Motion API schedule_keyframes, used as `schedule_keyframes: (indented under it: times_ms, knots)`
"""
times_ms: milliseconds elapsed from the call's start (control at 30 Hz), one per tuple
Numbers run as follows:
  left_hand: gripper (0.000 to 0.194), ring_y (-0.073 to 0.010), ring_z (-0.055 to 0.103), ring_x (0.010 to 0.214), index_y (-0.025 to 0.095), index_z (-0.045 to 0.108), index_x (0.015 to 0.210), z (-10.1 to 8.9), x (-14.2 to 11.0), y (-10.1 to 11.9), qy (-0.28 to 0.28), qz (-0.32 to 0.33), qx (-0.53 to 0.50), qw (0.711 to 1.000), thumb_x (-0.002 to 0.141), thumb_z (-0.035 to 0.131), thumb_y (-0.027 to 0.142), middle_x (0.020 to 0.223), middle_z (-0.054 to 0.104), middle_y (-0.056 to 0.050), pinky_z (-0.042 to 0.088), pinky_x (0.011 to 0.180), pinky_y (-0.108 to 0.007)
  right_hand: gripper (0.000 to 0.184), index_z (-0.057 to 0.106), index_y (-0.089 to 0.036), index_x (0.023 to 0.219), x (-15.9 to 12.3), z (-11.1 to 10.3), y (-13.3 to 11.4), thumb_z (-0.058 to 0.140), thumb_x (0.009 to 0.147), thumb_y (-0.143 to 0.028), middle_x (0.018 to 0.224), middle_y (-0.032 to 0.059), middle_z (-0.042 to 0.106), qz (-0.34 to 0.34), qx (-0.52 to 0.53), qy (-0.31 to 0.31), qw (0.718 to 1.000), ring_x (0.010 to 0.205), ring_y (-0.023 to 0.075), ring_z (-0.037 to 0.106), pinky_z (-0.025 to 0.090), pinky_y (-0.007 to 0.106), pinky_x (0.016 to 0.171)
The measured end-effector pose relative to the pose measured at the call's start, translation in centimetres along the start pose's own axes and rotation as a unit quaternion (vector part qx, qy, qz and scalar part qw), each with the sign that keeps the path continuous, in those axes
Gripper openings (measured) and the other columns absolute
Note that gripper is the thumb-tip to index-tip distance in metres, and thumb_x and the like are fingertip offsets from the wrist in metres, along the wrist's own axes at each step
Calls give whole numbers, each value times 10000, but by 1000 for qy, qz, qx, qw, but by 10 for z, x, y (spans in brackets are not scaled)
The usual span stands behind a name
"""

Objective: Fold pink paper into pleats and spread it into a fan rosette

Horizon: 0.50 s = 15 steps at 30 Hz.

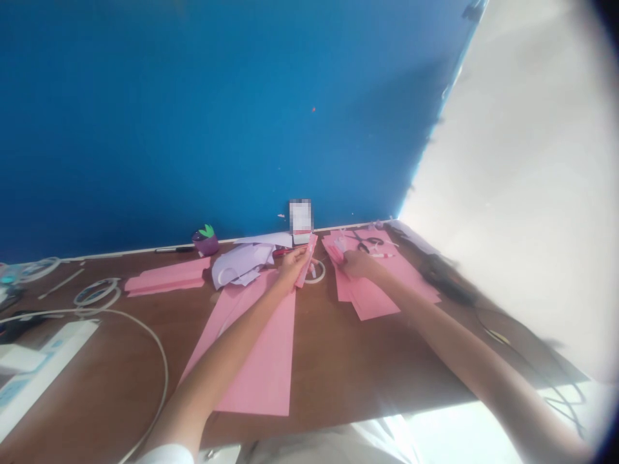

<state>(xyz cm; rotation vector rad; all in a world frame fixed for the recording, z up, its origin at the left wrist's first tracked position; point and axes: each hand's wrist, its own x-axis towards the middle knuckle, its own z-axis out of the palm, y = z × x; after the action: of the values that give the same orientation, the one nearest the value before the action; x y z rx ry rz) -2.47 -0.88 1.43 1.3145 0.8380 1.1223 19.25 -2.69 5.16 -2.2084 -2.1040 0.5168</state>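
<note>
My left hand (291, 267) is closed on a narrow folded strip of pink paper (306, 264), held upright above the table. A roll of tape (316, 273) lies just behind that strip. My right hand (356, 265) is closed at the left edge of a pile of pink paper (374, 295), with pink pieces at its fingers; the fingertips are partly hidden. Beneath my left forearm a long pink sheet (268, 361) lies flat. Scissors (367, 243) with dark handles rest on the right-hand pile, near a red and white pen (382, 256).
Crumpled lilac paper (244, 261) and a folded pink stack (167, 277) lie left of my hands. A purple pot (206, 242) stands by the blue wall. A white power strip (46, 374) and a looping cable (162, 354) occupy the left. A dark cord (507, 341) runs along the right.
</note>
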Motion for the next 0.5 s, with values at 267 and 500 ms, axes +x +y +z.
schedule_keyframes:
  times_ms: [267,500]
  knots:
    - [527,-49,337,377,146,624,967,4,1,2,37,16,-6,999,826,542,647,496,409,66,191,379,-190,99,606,-165,816,-10,-19,0,586,760,-244,729,87,685,-10,67,9,998,671,200,650,446,269,565]
    - [484,-50,342,384,160,608,932,5,-1,3,35,16,-2,999,822,564,630,489,411,67,196,383,-187,129,539,-191,861,-15,-30,-3,615,758,-196,751,40,695,-39,193,29,980,595,135,641,467,223,522]
